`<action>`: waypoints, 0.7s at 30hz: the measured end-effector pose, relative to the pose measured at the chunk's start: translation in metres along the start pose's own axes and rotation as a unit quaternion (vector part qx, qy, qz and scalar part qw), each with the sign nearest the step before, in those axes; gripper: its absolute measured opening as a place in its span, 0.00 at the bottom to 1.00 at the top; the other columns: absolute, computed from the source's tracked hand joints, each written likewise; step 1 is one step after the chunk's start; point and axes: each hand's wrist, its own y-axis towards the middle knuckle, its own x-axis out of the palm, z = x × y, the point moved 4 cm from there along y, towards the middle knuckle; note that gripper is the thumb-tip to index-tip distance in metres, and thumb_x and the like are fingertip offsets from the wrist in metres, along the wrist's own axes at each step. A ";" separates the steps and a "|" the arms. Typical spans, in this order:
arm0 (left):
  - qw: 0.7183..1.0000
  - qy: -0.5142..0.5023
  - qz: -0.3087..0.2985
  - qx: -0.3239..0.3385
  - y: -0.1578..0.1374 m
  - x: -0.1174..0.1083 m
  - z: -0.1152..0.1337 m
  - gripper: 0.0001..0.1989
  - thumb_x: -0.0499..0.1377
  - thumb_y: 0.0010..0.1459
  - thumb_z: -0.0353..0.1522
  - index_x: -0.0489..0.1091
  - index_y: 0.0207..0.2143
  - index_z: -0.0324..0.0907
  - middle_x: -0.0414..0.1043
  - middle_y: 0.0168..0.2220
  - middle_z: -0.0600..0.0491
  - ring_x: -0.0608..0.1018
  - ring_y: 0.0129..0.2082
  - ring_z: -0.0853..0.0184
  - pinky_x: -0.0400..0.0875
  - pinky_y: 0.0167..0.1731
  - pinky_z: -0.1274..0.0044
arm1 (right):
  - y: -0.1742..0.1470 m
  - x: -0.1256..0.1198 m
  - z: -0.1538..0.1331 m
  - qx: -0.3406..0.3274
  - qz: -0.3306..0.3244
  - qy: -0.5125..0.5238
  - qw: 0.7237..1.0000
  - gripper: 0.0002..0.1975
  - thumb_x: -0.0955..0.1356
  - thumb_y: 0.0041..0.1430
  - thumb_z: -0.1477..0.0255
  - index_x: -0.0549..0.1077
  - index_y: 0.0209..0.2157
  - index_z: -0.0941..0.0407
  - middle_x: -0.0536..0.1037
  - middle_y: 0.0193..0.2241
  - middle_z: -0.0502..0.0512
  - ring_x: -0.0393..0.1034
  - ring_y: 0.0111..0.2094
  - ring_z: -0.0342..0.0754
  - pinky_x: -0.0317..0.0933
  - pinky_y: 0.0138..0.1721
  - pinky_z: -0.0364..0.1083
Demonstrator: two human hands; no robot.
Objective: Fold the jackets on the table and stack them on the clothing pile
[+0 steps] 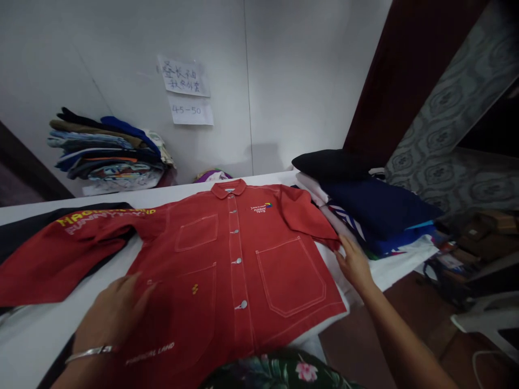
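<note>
A red button-up jacket (243, 243) with white stitching lies front up on the white table, its collar toward the wall. Its left-side sleeve (93, 237), printed with yellow and pink letters, stretches out to the left. The other sleeve (306, 213) is bent down along the jacket's right side. My left hand (111, 308), slightly blurred, rests with fingers apart on the lower left of the jacket. At the right sleeve's end, my right hand (354, 262) has its fingers and thumb closed about the cuff edge; part of that grip is hidden.
A stack of folded clothes (117, 151) stands at the back left. To the right is a pile of dark and blue garments (373, 208). Dark cloth lies under the left sleeve. Paper notes (186, 89) hang on the wall; a white stool (486, 324) stands at lower right.
</note>
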 end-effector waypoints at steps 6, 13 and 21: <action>0.990 -0.042 -0.068 0.116 -0.044 0.051 0.046 0.26 0.49 0.53 0.45 0.70 0.48 0.39 0.68 0.55 0.44 0.69 0.55 0.55 0.62 0.54 0.63 | 0.028 0.020 -0.003 0.003 -0.058 -0.091 0.994 0.30 0.62 0.57 0.71 0.56 0.61 0.61 0.71 0.51 0.68 0.67 0.48 0.60 0.64 0.43 0.54; 0.984 -0.113 -0.053 0.128 -0.053 0.054 0.038 0.23 0.51 0.54 0.43 0.72 0.46 0.40 0.69 0.54 0.44 0.72 0.53 0.57 0.66 0.53 0.65 | 0.046 0.007 -0.012 -0.030 -0.008 -0.047 0.998 0.17 0.56 0.62 0.71 0.74 0.39 0.58 0.75 0.37 0.61 0.68 0.43 0.54 0.62 0.43 0.49; 0.890 -0.428 -0.140 0.077 -0.035 0.021 0.138 0.20 0.57 0.51 0.45 0.72 0.43 0.45 0.74 0.48 0.49 0.74 0.50 0.59 0.66 0.52 0.67 | 0.078 -0.040 -0.089 -0.088 0.076 0.135 0.984 0.14 0.57 0.63 0.70 0.70 0.43 0.56 0.71 0.50 0.60 0.65 0.50 0.51 0.60 0.50 0.51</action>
